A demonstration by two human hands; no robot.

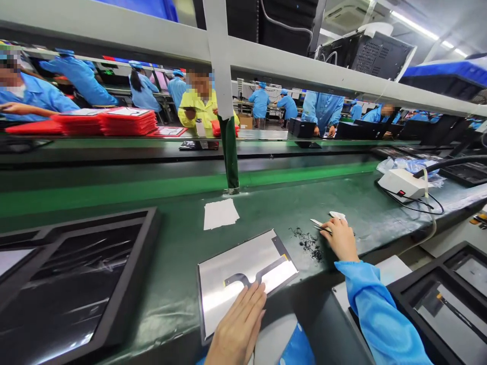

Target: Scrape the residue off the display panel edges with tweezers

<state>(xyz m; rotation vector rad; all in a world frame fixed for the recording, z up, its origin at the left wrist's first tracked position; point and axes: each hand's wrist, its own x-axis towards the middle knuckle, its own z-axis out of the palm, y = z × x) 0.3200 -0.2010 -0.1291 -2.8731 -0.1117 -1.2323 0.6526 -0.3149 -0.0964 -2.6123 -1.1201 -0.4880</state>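
Note:
A flat silver display panel with a dark ribbon cable lies tilted on the green bench near its front edge. My left hand rests flat on the panel's lower edge, fingers stretched and touching the cable's bend. To the right, my right hand pinches a pair of metal tweezers, whose tips point left. A small white piece sits just behind those fingers. Black scraps are scattered on the bench between the panel and my right hand.
White sheets lie behind the panel. A black foam tray stands at the left, another at the lower right. A white device with cables is at the right. A post rises behind; people work across the line.

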